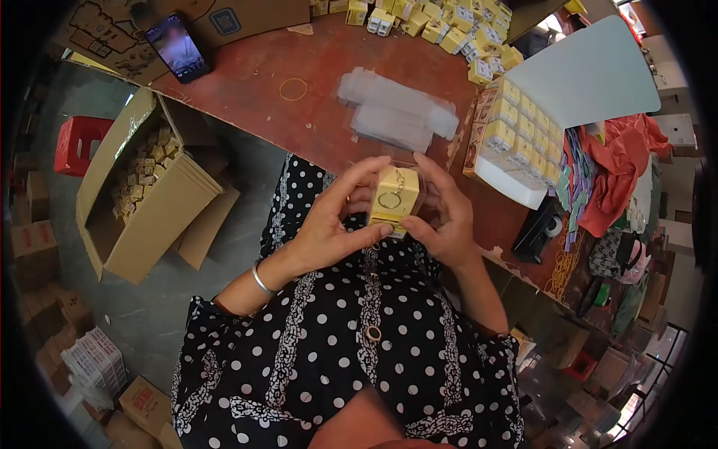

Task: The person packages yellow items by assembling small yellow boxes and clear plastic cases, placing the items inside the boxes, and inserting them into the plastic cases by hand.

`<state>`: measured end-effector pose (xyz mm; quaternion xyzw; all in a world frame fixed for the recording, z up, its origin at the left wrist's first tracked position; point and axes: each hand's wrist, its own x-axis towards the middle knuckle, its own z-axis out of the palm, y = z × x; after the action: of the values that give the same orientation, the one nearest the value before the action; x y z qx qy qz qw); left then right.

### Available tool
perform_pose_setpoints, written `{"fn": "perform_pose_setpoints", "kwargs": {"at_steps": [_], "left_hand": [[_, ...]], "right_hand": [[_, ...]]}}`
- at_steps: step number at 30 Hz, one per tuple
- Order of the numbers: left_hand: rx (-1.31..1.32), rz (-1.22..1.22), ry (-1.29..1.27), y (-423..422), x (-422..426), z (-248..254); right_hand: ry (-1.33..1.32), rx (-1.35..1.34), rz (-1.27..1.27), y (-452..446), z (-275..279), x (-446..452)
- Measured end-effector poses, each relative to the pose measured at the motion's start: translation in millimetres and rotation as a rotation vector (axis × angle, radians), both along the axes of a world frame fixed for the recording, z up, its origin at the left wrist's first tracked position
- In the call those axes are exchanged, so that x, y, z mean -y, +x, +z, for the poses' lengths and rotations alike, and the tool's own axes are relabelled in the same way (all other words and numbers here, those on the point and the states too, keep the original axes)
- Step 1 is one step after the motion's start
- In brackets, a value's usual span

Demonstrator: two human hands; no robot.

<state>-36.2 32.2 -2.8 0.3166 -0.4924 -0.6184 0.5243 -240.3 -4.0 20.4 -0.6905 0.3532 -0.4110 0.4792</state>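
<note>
In the middle of the frame, the small yellow box with a ring on its face (397,196) is between the left hand (329,222) and the right hand (454,215); the fingers of both are grasping it, thumbs at its lower end. Its long axis runs roughly up the frame, toward the clear plastic sleeves (396,118) on the red worktop (247,84), and neither hand is clearly nearer.

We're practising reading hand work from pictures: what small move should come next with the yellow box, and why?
Probably a gentle press with both thumbs at the near end of the yellow box: the left hand and right hand steady its sides, the thumbs already lie there, and what looks like clear plastic around it may need settling.
</note>
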Motion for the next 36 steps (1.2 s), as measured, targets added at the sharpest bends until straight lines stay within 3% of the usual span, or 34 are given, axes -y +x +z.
{"fn": "perform_pose_setpoints", "kwargs": {"at_steps": [1, 2, 4, 7, 9, 11, 15, 17, 20, 23, 27, 29, 31, 36], "left_hand": [[0.016, -0.075, 0.036, -0.5, -5.1, -3.1], [0.017, -0.100, 0.095, -1.7, -11.1, -6.6], [0.016, -0.140, 0.141, 1.4, -22.4, -23.3], [-0.042, -0.137, 0.226, 2.9, -35.2, -29.6], [0.193, -0.055, 0.074, 8.3, -35.9, -35.4], [0.101, -0.026, 0.106, 3.7, -33.1, -33.2], [-0.124, -0.072, 0.154, -5.6, -28.2, -33.9], [-0.205, -0.026, 0.178, -8.0, -27.6, -34.4], [-0.211, -0.030, 0.257, -3.3, -25.6, -29.5], [-0.018, -0.136, 0.204, 6.2, -22.7, -19.1], [0.172, -0.165, 0.054, 8.8, -16.2, -3.9], [0.261, -0.170, 0.044, 8.6, -12.5, 6.5], [0.422, -0.158, -0.060, 7.1, -10.4, 14.9], [0.432, -0.091, -0.097, 1.6, -9.6, 14.4]], "right_hand": [[0.143, 0.202, -0.047, 0.6, -16.7, -13.0], [0.159, 0.206, -0.057, 0.5, -26.8, -22.5], [0.085, 0.087, -0.157, -1.0, -41.8, -40.5], [0.047, 0.003, -0.104, -4.9, -59.4, -59.9], [0.100, 0.032, -0.121, -5.5, -63.3, -65.6], [-0.013, -0.068, -0.028, -12.3, -65.6, -65.4], [-0.066, -0.003, -0.068, -3.7, -62.1, -67.4], [0.100, 0.382, -0.234, 8.9, -66.2, -71.8], [0.013, 0.256, -0.185, -0.7, -63.3, -67.6], [0.000, 0.210, 0.002, -14.9, -56.5, -59.9], [0.087, 0.171, 0.019, -14.1, -42.0, -59.6], [0.295, 0.184, -0.046, -9.1, -23.8, -59.8], [0.239, 0.118, -0.040, -13.7, -21.0, -57.8], [0.270, 0.088, -0.072, -13.6, -10.0, -51.6]]}}
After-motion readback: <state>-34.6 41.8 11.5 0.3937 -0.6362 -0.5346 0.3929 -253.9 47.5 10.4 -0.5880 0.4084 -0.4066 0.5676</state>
